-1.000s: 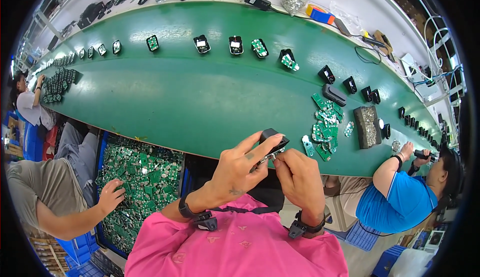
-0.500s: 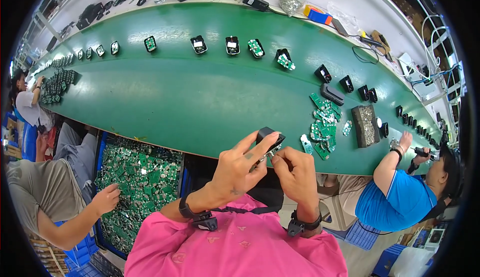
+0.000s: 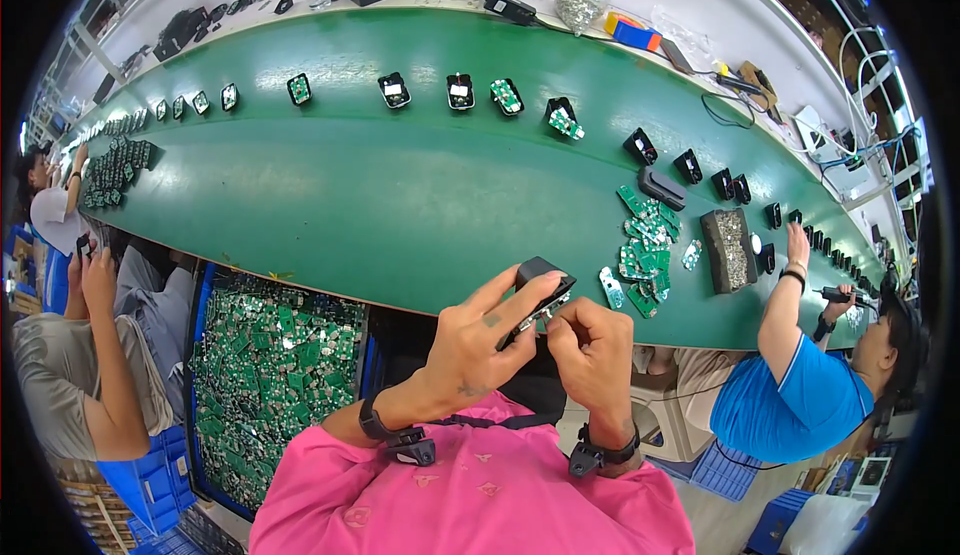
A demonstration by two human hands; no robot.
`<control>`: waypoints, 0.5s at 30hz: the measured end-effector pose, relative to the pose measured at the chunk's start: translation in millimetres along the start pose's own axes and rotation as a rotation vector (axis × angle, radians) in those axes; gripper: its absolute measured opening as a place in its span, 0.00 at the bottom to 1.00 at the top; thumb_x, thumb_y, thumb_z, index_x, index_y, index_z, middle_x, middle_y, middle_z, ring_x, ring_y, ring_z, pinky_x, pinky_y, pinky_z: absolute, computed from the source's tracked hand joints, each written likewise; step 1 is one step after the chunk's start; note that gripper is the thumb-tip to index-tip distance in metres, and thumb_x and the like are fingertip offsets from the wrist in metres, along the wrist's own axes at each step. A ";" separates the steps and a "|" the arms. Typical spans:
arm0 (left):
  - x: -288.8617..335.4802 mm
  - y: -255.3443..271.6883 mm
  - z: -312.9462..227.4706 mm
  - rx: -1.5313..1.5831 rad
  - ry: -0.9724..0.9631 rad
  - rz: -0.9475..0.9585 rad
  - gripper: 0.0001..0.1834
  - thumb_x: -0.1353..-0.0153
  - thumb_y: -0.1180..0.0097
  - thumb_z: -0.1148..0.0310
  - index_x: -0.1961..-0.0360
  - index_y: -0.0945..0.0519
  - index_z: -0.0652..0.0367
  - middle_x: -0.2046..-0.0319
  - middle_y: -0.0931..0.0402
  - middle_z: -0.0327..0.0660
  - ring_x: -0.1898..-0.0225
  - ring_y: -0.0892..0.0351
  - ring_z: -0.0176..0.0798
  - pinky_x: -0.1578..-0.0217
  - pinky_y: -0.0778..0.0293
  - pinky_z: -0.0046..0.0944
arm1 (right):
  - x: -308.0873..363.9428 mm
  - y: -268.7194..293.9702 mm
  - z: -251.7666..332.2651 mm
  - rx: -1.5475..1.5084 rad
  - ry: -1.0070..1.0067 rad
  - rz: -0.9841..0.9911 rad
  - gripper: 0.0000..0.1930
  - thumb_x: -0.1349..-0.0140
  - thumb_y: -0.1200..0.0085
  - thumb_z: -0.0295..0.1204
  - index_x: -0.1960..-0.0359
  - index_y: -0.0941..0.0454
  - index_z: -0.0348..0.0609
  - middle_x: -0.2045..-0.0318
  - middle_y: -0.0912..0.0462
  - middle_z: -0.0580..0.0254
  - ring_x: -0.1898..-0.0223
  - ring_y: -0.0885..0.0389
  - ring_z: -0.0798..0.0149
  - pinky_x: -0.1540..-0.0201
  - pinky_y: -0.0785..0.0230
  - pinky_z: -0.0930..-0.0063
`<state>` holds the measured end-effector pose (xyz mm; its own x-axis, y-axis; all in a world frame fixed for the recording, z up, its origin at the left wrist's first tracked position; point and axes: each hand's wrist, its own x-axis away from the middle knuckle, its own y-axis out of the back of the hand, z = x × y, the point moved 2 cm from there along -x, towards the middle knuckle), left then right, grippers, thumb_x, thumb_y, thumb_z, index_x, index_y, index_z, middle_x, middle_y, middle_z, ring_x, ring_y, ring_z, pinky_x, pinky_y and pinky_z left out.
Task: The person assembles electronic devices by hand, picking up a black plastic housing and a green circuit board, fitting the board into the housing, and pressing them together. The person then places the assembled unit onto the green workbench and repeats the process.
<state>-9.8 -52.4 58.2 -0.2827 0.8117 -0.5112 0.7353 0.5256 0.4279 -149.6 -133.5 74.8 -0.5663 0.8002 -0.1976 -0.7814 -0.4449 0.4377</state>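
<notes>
My left hand (image 3: 475,340) grips a black plastic housing (image 3: 537,270) above the table's near edge, fingers along its side and thumb underneath. A circuit board (image 3: 540,313) shows along the housing's lower side; I cannot tell how far it sits inside. My right hand (image 3: 592,345) is closed in a pinch at the board's right end, and whatever its fingertips hold is too small to make out. Right of my hands lies a loose pile of green circuit boards (image 3: 645,260). A closed dark case (image 3: 662,189) rests at the pile's far end.
Black housings, some with boards (image 3: 507,98), form a curved row along the green table (image 3: 350,195). A dark block (image 3: 728,252) stands beyond the pile. A bin of boards (image 3: 275,375) sits below left. Co-workers sit on both sides; one in blue (image 3: 790,395) holds a tool.
My hands stay nearly in place; the housing has tipped so more of the board shows. The near-left co-worker's hand has left the bin. On the right, another housing stands by the co-worker's raised hand.
</notes>
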 end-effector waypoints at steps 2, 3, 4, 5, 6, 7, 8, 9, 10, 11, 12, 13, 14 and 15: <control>1.4 -2.7 -2.6 -0.055 -0.060 -0.044 0.32 0.52 0.39 0.82 0.42 0.20 0.57 0.47 0.21 0.53 0.67 0.15 0.41 0.71 0.19 0.34 | 1.4 -1.0 -3.6 -0.006 0.001 0.006 0.06 0.42 0.45 0.22 0.76 0.25 0.33 0.86 0.26 0.67 0.83 0.33 0.76 0.79 0.42 0.77; 1.0 -4.3 -4.4 -0.106 -0.123 -0.087 0.32 0.54 0.39 0.82 0.43 0.19 0.56 0.48 0.21 0.54 0.69 0.15 0.43 0.74 0.21 0.35 | 1.9 -0.8 -8.2 -0.047 -0.042 0.022 0.07 0.42 0.45 0.22 0.77 0.25 0.33 0.86 0.25 0.66 0.83 0.32 0.76 0.80 0.42 0.76; 0.9 -5.8 -3.5 -0.105 -0.124 -0.088 0.32 0.54 0.39 0.82 0.43 0.19 0.56 0.48 0.21 0.54 0.69 0.15 0.43 0.74 0.21 0.35 | 2.2 -1.4 -12.1 -0.089 -0.085 0.039 0.07 0.42 0.45 0.21 0.77 0.25 0.33 0.86 0.25 0.66 0.83 0.30 0.76 0.80 0.41 0.76; 1.0 -7.2 -2.0 -0.122 -0.134 -0.092 0.32 0.55 0.39 0.82 0.43 0.19 0.55 0.48 0.21 0.54 0.70 0.16 0.43 0.74 0.21 0.35 | 2.3 -2.4 -14.1 -0.088 -0.085 0.040 0.07 0.42 0.45 0.21 0.77 0.25 0.33 0.86 0.25 0.66 0.83 0.30 0.76 0.80 0.41 0.76; 1.8 -7.8 -0.5 -0.144 -0.143 -0.095 0.32 0.56 0.39 0.82 0.44 0.19 0.55 0.48 0.21 0.55 0.71 0.16 0.43 0.74 0.21 0.36 | 2.5 -4.2 -16.2 -0.098 -0.076 0.045 0.07 0.42 0.44 0.22 0.77 0.25 0.33 0.86 0.24 0.67 0.83 0.28 0.75 0.80 0.39 0.74; 2.2 -7.8 1.5 -0.148 -0.142 -0.097 0.32 0.56 0.39 0.82 0.44 0.19 0.55 0.48 0.21 0.55 0.71 0.16 0.43 0.74 0.21 0.36 | 2.3 -5.7 -17.4 -0.107 -0.067 0.050 0.07 0.41 0.44 0.22 0.77 0.24 0.33 0.85 0.24 0.67 0.83 0.26 0.75 0.80 0.38 0.73; 1.9 -7.6 4.0 -0.130 -0.116 -0.085 0.32 0.55 0.39 0.82 0.43 0.18 0.54 0.48 0.20 0.55 0.71 0.16 0.43 0.74 0.20 0.36 | 2.1 -6.9 -17.9 -0.109 -0.064 0.051 0.07 0.41 0.44 0.22 0.77 0.24 0.33 0.85 0.24 0.67 0.83 0.26 0.75 0.80 0.38 0.73; 1.1 -9.4 5.0 -0.100 -0.095 -0.068 0.32 0.54 0.39 0.81 0.43 0.18 0.54 0.49 0.20 0.55 0.71 0.16 0.42 0.74 0.20 0.36 | 3.9 -5.1 -17.4 -0.084 -0.047 0.042 0.08 0.40 0.44 0.23 0.76 0.24 0.33 0.85 0.23 0.64 0.84 0.25 0.71 0.81 0.37 0.70; 0.8 -11.3 4.2 -0.089 -0.105 -0.064 0.32 0.54 0.39 0.81 0.43 0.18 0.54 0.49 0.20 0.55 0.71 0.16 0.42 0.74 0.20 0.36 | 5.1 -2.5 -16.3 -0.057 -0.030 0.030 0.08 0.39 0.44 0.23 0.75 0.24 0.34 0.85 0.23 0.60 0.84 0.25 0.68 0.81 0.36 0.67; 1.2 -13.3 2.5 -0.111 -0.098 -0.075 0.33 0.54 0.38 0.80 0.42 0.19 0.50 0.47 0.21 0.55 0.73 0.16 0.43 0.74 0.20 0.37 | 4.9 -1.1 -13.8 -0.046 -0.031 0.012 0.08 0.39 0.44 0.23 0.75 0.24 0.34 0.85 0.23 0.60 0.84 0.25 0.68 0.81 0.36 0.67; -1.3 -16.6 -2.6 -0.122 -0.109 -0.078 0.35 0.53 0.37 0.79 0.40 0.20 0.46 0.46 0.22 0.55 0.74 0.17 0.44 0.73 0.19 0.38 | 4.6 1.2 -6.3 0.052 0.029 -0.001 0.07 0.39 0.45 0.24 0.74 0.24 0.34 0.82 0.22 0.53 0.81 0.23 0.57 0.77 0.33 0.62; -1.0 -19.2 1.8 -0.161 -0.103 -0.072 0.33 0.52 0.37 0.78 0.40 0.20 0.47 0.46 0.22 0.55 0.73 0.16 0.46 0.73 0.19 0.39 | 3.7 0.9 -4.7 0.161 0.077 -0.024 0.06 0.39 0.45 0.24 0.73 0.25 0.35 0.78 0.21 0.46 0.77 0.21 0.45 0.73 0.30 0.56; 1.3 -18.9 7.8 -0.194 -0.103 -0.065 0.32 0.50 0.37 0.78 0.40 0.19 0.47 0.47 0.21 0.56 0.73 0.16 0.48 0.72 0.19 0.40 | 2.8 -5.7 -8.9 0.214 0.100 -0.008 0.07 0.39 0.46 0.25 0.74 0.26 0.37 0.75 0.20 0.43 0.72 0.21 0.38 0.70 0.28 0.50; 4.5 -20.2 16.8 -0.177 -0.063 -0.070 0.30 0.48 0.37 0.77 0.41 0.19 0.47 0.48 0.21 0.57 0.70 0.15 0.52 0.70 0.18 0.42 | 0.9 -15.0 -18.7 0.229 0.172 -0.001 0.07 0.39 0.46 0.26 0.74 0.26 0.38 0.76 0.21 0.44 0.72 0.20 0.39 0.70 0.28 0.50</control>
<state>-15.6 -63.7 34.7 -0.2864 0.7569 -0.5874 0.5937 0.6214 0.5112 -143.2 -133.7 51.6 -0.6170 0.7120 -0.3352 -0.7135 -0.3265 0.6200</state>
